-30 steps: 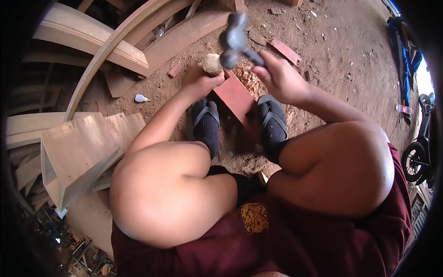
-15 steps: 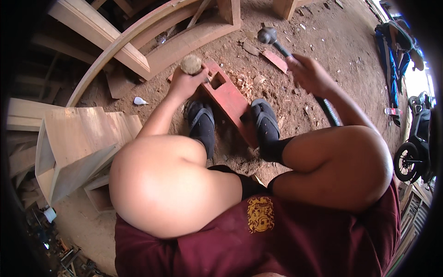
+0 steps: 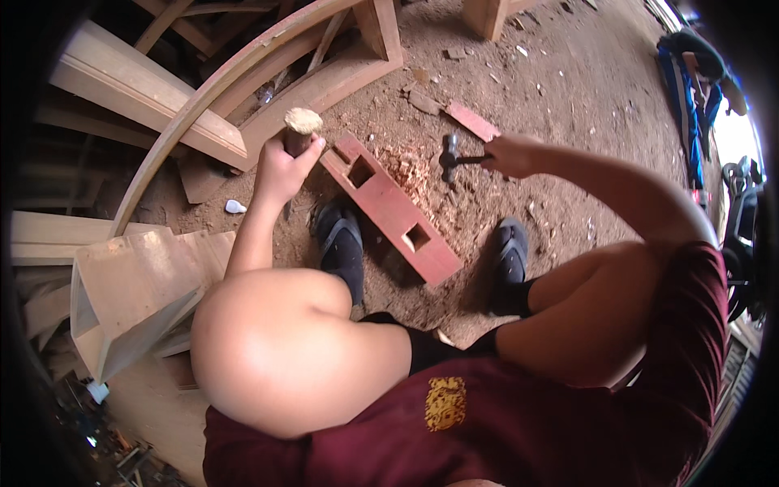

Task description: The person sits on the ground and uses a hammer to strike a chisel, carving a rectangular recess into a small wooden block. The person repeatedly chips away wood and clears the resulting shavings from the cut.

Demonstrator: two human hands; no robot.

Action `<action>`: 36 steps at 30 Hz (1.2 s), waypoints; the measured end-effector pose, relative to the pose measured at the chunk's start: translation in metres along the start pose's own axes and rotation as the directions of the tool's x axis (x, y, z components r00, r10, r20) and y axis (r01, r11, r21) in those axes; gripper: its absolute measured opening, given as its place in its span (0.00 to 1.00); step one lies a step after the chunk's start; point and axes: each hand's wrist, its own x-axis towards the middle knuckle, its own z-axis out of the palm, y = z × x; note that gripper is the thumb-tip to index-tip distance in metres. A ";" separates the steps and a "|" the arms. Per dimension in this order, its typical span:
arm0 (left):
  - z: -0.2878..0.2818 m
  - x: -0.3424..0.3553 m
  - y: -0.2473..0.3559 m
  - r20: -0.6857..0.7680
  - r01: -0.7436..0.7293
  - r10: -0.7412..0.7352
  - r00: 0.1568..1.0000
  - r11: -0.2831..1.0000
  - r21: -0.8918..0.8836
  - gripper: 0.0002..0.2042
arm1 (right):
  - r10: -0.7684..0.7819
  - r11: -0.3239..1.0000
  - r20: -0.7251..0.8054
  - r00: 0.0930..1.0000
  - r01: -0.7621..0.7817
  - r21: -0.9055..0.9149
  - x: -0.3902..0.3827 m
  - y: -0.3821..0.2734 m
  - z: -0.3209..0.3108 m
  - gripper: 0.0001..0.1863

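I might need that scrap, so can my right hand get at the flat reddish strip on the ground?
Probably yes: your right hand looks close to the reddish strip with nothing visible between, but it grips the hammer, which would likely need putting down first.

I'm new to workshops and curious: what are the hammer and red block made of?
Red block: apparently wood, given the shavings beside it; matte reddish surface, natural or coated, I can't tell. Hammer head: probably metal, dark gray with faint highlights; handle material unclear.
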 end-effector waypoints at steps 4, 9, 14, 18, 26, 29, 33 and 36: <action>0.006 0.009 -0.006 -0.022 0.058 -0.057 0.998 0.997 0.058 0.08 | -0.070 0.997 -0.212 0.975 0.066 -0.026 0.060 0.044 0.035 0.20; 0.001 0.006 -0.022 0.028 0.261 -0.265 0.964 0.960 0.097 0.12 | 0.139 0.949 -0.303 0.943 -0.039 0.314 0.093 0.088 0.055 0.17; 0.013 0.015 -0.023 0.087 0.211 -0.215 0.973 0.976 0.049 0.11 | 0.110 0.994 -0.207 0.972 -0.106 0.027 0.123 0.114 0.059 0.17; 0.014 0.015 -0.034 0.073 0.256 -0.255 0.964 0.967 -0.008 0.10 | 0.045 0.987 -0.038 0.998 -0.050 -0.153 0.143 0.034 0.011 0.15; 0.017 0.027 -0.069 -0.071 0.364 -0.358 0.931 0.925 0.106 0.13 | -0.382 0.621 0.269 0.884 0.029 0.784 0.169 -0.137 0.008 0.18; 0.015 0.022 -0.079 -0.100 0.398 -0.388 0.916 0.911 0.111 0.14 | -0.354 0.531 0.398 0.847 -0.168 0.830 0.189 -0.152 0.019 0.17; 0.014 0.017 -0.099 -0.087 0.465 -0.457 0.885 0.872 0.150 0.14 | -0.343 0.486 0.508 0.790 -0.314 0.816 0.197 -0.162 0.019 0.02; 0.024 0.019 -0.121 -0.018 0.529 -0.550 0.835 0.794 0.301 0.16 | -0.337 0.483 0.517 0.787 -0.327 0.812 0.206 -0.168 0.025 0.01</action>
